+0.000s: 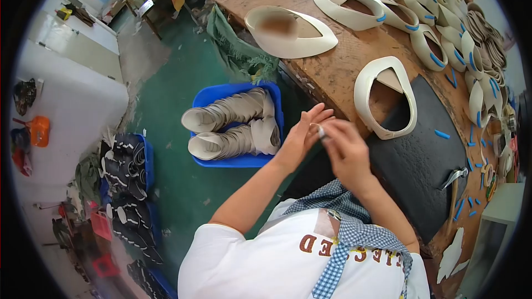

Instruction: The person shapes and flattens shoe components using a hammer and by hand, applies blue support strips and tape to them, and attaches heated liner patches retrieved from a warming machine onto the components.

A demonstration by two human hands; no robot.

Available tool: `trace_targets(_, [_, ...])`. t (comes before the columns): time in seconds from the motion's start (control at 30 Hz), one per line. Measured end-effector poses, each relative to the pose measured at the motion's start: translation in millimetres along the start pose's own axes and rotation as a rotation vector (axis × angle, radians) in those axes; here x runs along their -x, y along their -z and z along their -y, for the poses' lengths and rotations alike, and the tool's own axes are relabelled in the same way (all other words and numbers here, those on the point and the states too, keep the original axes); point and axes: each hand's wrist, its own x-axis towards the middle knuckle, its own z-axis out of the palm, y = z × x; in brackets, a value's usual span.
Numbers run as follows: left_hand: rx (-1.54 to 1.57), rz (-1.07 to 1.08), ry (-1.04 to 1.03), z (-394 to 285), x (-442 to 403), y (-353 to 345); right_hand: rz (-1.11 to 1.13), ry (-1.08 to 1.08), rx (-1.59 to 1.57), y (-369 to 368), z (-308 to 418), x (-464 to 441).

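Observation:
My left hand [299, 137] is raised at the table's near edge, with its fingers stretched out toward my right hand. Close beside it, my right hand [348, 154] has curled fingers, slightly blurred. A small white piece [321, 132] shows between the hands at the fingertips; whether it is held or wrapped round a finger I cannot make out. Nearest my right hand, a cream shoe upper [363, 97] lies partly on a black mat [421, 160]. Another cream shoe upper [318, 47] lies farther off, near the table edge.
More cream uppers [346, 14] with blue strips cover the table's far right. Loose blue strips [441, 134] and a metal hand tool [455, 177] lie near the mat. A blue bin [238, 163] of stacked pale pieces stands on the floor to the left, near a green cloth [230, 39].

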Motion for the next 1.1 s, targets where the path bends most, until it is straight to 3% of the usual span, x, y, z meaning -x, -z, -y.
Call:
trace_targets(0.07, [0.135, -0.042, -0.020, 3, -10, -8, 0.095, 0.175, 0.129, -24, 8, 14])
trace_targets(0.13, [0.143, -0.101, -0.082, 2, -17, -6, 0.082, 0.170, 0.086, -27, 15, 7])
trace_targets(0.33, [-0.260, -0.167, -0.392, 26, -6, -38, -0.055, -0.403, -0.393, -26, -2, -14])
trace_targets(0.4, [-0.283, -0.172, -0.452, 7, -9, -29, -0.080, -0.355, -0.479, -25, -5, -14])
trace_targets(0.5, [-0.239, -0.479, -0.649, -37, -39, 18, -0.103, -0.432, -0.696, -16, 3, -1])
trace_targets(0.57, [-0.435, -0.697, -0.639, -77, -70, 66, -0.061, -0.463, -0.630, -5, 3, 13])
trace_targets(0.63, [-0.562, -0.765, -0.664, -100, -109, 125, -0.028, -0.486, -0.574, 3, 2, 30])
trace_targets(0.7, [-0.895, -0.800, -0.652, -115, -153, 191, -0.008, -0.513, -0.533, 11, -2, 41])
trace_targets(0.83, [-2.040, -0.592, -0.743, -129, -193, 247, -0.063, -0.710, -0.582, 26, -3, 56])
trace_targets(0.93, [-1.611, -0.781, -0.865, -142, -197, 258, -0.136, -0.738, -0.493, 37, -4, 63])
trace_targets(0.97, [-1.314, -1.060, -0.873, -142, -197, 256, -0.144, -0.736, -0.476, 40, -3, 65])
trace_targets(1.07, [-1.348, -0.860, -0.619, -119, -201, 304, -0.181, -0.658, -0.313, 41, 1, 68])
trace_targets(1.1, [-1.521, -0.725, -0.294, -113, -194, 300, -0.197, -0.544, -0.211, 43, -2, 68])
